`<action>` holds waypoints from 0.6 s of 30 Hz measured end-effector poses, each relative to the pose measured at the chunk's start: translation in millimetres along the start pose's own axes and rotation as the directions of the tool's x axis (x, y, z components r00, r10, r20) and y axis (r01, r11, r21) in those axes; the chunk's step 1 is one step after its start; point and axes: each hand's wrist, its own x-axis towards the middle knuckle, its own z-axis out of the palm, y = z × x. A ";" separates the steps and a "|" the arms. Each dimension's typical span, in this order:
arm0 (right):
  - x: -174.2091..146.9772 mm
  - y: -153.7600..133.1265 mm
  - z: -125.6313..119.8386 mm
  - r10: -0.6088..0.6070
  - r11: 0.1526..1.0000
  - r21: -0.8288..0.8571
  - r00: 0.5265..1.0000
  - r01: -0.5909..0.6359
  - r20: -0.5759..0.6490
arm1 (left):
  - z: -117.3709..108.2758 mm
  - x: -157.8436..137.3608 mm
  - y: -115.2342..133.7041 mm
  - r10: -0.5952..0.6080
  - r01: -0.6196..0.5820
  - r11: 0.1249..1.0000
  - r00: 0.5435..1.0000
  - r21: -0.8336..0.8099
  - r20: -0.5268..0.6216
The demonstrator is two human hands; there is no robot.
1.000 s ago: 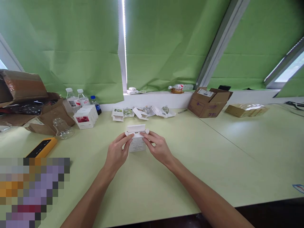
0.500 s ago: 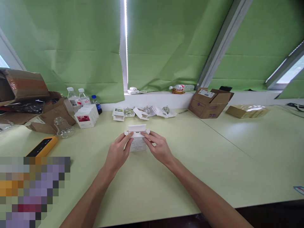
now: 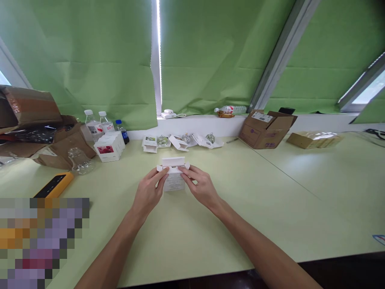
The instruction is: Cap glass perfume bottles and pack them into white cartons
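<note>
A small white carton (image 3: 174, 182) with fine print on its near face stands upright on the pale green table (image 3: 192, 241). Its top lid stands raised at the back, and small side flaps stick out left and right. My left hand (image 3: 150, 186) grips the carton's left side, thumb and fingers at the upper edge. On the opposite side my right hand (image 3: 200, 184) holds it the same way, fingertips near the top opening. What lies inside the carton cannot be seen.
Along the wall lie opened small white boxes (image 3: 149, 144) with clear glass-like pieces (image 3: 163, 140). More white cartons (image 3: 108, 148) and bottles (image 3: 122, 132) stand left, near a clear vessel (image 3: 80, 162) and an orange-black device (image 3: 54, 186). Cardboard boxes (image 3: 264, 130) sit right and left.
Almost nothing differs. Both hands keep their hold on the white carton, and the view has shifted very slightly.
</note>
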 end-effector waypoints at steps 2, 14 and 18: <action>0.1 1.2 0.4 0.002 1.000 -0.003 1.000 -0.002 0.001 | 0.2 -0.2 -0.4 0.001 -0.001 1.000 1.000 -0.007 0.003; -0.4 -3.7 -2.4 0.024 1.000 0.002 1.000 -0.024 0.019 | 1.7 -3.5 1.4 -0.035 0.034 0.999 0.999 0.025 0.027; -1.1 -3.5 -3.0 0.038 0.999 0.021 0.999 -0.039 0.031 | 0.3 -3.1 2.7 -0.060 0.059 0.998 0.998 0.028 0.032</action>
